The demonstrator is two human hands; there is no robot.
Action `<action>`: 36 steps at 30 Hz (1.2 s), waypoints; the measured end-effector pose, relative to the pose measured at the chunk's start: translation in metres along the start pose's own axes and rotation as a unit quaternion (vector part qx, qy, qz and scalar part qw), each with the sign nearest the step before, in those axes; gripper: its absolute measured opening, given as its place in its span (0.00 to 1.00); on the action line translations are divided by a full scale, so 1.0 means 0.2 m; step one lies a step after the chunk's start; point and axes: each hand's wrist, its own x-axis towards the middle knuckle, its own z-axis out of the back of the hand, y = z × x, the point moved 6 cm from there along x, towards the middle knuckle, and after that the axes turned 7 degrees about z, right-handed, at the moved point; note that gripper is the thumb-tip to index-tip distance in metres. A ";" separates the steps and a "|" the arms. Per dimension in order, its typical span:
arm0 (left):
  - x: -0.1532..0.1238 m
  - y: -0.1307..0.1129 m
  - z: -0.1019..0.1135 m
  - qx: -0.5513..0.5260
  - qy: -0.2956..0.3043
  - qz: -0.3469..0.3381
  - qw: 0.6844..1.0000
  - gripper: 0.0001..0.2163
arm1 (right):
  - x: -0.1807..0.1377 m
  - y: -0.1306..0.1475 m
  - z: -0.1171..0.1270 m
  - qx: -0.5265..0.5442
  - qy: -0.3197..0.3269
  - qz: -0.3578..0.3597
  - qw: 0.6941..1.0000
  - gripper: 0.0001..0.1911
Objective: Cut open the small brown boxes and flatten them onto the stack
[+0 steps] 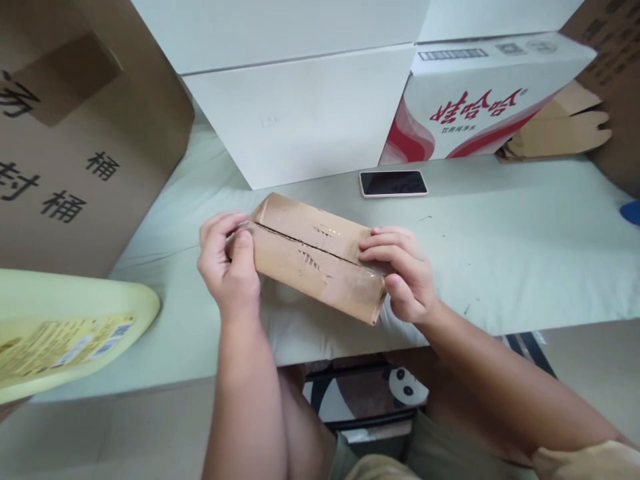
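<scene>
A small brown cardboard box [320, 250] is tilted between my two hands above the pale green cloth. A dark seam runs along its upper face, with torn, scuffed patches on both sides of it. My left hand [230, 257] grips the box's left end, thumb on the near side and fingers curled around the end, partly hidden. At the opposite end my right hand [405, 273] holds the corner, its fingers lying on the top face and its thumb against the end. The box's underside is hidden.
A phone [393, 183] lies behind the box on the green cloth [500, 253]. White cartons [310, 120] and a red-and-white carton [465, 107] stand at the back. On the left are a large brown carton [100, 220] and a yellow bottle [120, 300]. Flattened cardboard [560, 130] lies back right.
</scene>
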 end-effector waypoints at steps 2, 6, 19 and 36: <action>0.00 -0.02 0.01 -0.017 0.001 -0.022 1.000 0.09 | 0.00 0.00 0.00 -0.009 0.004 0.000 1.000 0.16; 0.00 -0.04 0.01 -0.011 0.020 -0.014 1.000 0.11 | -0.01 0.00 -0.01 -0.004 -0.002 0.003 1.000 0.15; 0.01 -0.05 0.01 -0.027 0.019 0.032 0.999 0.11 | -0.04 0.01 0.00 0.104 -0.009 -0.015 0.994 0.19; 0.02 -0.04 0.02 -0.048 0.000 0.047 0.998 0.13 | -0.17 -0.20 -0.03 0.209 -0.045 -0.189 0.958 0.21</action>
